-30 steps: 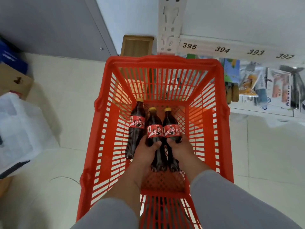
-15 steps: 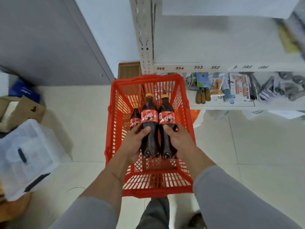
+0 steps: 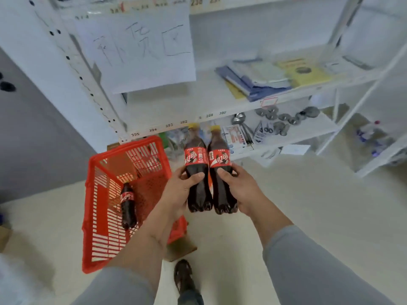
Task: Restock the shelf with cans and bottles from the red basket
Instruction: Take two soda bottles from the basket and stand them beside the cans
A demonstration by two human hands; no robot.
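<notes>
I hold two dark cola bottles with red labels and yellow caps upright, side by side, in front of the shelf. My left hand (image 3: 179, 190) grips the left bottle (image 3: 196, 170) around its lower body. My right hand (image 3: 239, 188) grips the right bottle (image 3: 221, 172) the same way. Down on the floor to the left stands the red basket (image 3: 97, 208), and a third cola bottle (image 3: 127, 203) lies inside it. The white shelf (image 3: 171, 102) rises ahead, its left part bare under a hanging paper sign.
A handwritten paper sign (image 3: 141, 49) hangs over the shelf's left bay. Blue and yellow folders (image 3: 259, 82) lie on the middle board to the right. Metal utensils and small packets (image 3: 275, 124) fill the lower board. My shoe (image 3: 184, 276) is on the floor beside the basket.
Both hands have lifted the two bottles out of the basket and up toward the shelf. My view has risen from the basket to the shelf; one bottle stays in the basket.
</notes>
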